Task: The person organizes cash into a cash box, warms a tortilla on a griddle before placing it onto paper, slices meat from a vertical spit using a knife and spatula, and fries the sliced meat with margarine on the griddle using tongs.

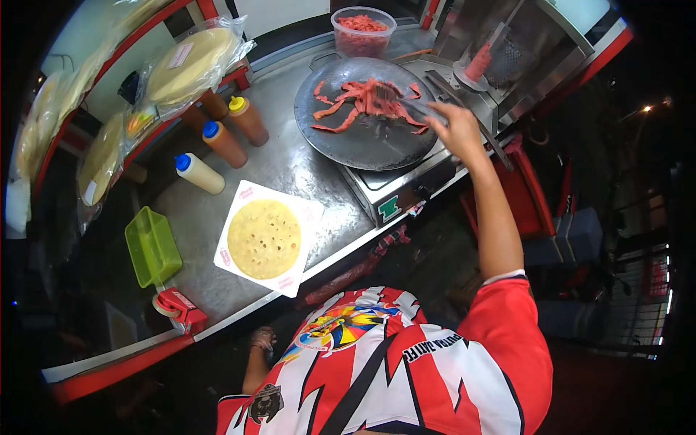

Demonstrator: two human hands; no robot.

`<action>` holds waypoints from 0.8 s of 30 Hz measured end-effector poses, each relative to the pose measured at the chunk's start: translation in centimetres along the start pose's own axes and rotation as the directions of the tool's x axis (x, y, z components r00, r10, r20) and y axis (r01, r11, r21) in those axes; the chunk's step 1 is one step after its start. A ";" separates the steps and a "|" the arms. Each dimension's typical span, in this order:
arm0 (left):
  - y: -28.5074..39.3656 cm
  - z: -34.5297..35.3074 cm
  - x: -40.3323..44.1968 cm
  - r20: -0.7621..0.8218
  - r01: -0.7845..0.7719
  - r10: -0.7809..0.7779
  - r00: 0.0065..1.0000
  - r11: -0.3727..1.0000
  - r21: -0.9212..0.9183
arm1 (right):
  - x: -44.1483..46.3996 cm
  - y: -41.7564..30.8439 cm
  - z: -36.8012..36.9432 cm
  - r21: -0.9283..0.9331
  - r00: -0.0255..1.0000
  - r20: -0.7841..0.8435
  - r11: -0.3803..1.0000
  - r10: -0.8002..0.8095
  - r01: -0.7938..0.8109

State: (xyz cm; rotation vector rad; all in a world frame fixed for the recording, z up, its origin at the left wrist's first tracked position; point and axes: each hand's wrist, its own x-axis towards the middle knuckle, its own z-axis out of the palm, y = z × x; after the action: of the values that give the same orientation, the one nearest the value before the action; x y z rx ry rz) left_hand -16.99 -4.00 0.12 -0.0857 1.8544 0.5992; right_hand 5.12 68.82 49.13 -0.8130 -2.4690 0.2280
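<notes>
Over the right side of the round black griddle [348, 148], my right hand [458, 130] is closed round the handle of a metal utensil [417, 107]. The utensil's far end is blurred among strips of reddish meat [362, 98] spread over the griddle. My left hand [263, 339] hangs low beside my body, below the counter's edge, touching nothing on the counter; its fingers are too dark to read. A round flatbread [264, 239] lies on white printed paper [290, 284] near the counter's front edge.
Three squeeze bottles [225, 143] stand left of the griddle. A green tray [154, 248] and a red tape dispenser [181, 310] are at the left. Behind the griddle is a tub of meat [364, 35]; a vertical spit [478, 64] stands back right. Bagged flatbreads [190, 61] sit on a shelf.
</notes>
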 end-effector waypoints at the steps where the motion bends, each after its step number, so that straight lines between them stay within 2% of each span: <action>1: 0.8 0.3 -0.6 -0.033 0.023 -0.026 0.999 0.997 -0.067 | 1.4 0.6 0.0 -0.039 1.000 0.000 0.999 0.004 -0.004; 3: 3.0 1.6 -2.7 -0.090 0.063 -0.083 0.992 0.977 -0.205 | 1.0 0.4 2.1 -0.032 0.998 0.050 0.999 -0.027 0.028; 4: 3.5 2.1 -3.3 -0.103 0.048 -0.071 0.992 0.977 -0.209 | 1.0 0.2 2.7 -0.024 0.997 0.068 0.998 -0.048 0.050; 5: 4.2 2.8 -3.8 -0.116 0.029 -0.056 0.992 0.974 -0.223 | 0.9 0.4 2.0 -0.046 0.990 0.064 0.991 -0.125 0.128; 7: 4.5 4.5 -4.1 -0.147 -0.006 -0.043 0.988 0.949 -0.316 | 3.0 2.4 -0.4 -0.021 0.983 0.127 0.991 -0.130 0.134; 8: 4.5 5.1 -3.9 -0.140 -0.001 -0.040 0.989 0.961 -0.277 | 3.7 3.1 -1.4 -0.010 0.979 0.166 0.992 -0.119 0.122; 9: 4.5 5.7 -4.0 -0.129 0.009 -0.040 0.991 0.973 -0.233 | 4.6 3.2 -1.9 -0.075 0.985 0.153 0.992 -0.085 0.097; 13: 6.2 7.9 -4.8 -0.131 -0.022 0.006 0.991 0.992 -0.121 | 4.6 3.7 0.9 -0.112 0.975 0.144 0.976 -0.170 0.186; 16: 6.6 10.1 -6.2 -0.132 -0.042 0.033 0.991 0.997 -0.064 | 5.7 3.7 -2.6 -0.094 0.976 0.195 0.989 -0.092 0.112; 17: 6.8 10.2 -6.5 -0.130 -0.045 0.036 0.991 0.997 -0.066 | 5.5 3.4 -3.2 -0.138 0.980 0.155 0.980 -0.121 0.143; 20: 6.9 10.8 -6.4 -0.125 -0.049 0.035 0.992 0.993 -0.110 | 3.8 -0.3 -3.7 0.009 0.980 0.186 0.997 -0.074 0.073; 22: 7.4 10.9 -6.2 -0.136 -0.048 0.033 0.990 0.993 -0.104 | 1.3 -2.2 -0.9 0.075 0.959 0.093 0.963 -0.266 0.260; 24: 7.1 10.2 -4.9 -0.113 -0.041 0.033 0.993 0.996 -0.075 | 0.0 -4.3 0.2 0.035 0.928 0.289 0.971 -0.236 0.236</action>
State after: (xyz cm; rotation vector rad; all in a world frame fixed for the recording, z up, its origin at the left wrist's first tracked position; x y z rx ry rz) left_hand -8.81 5.56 4.66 -0.1387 1.9448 0.7041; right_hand 2.84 65.40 50.28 -0.5010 -2.8159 0.2762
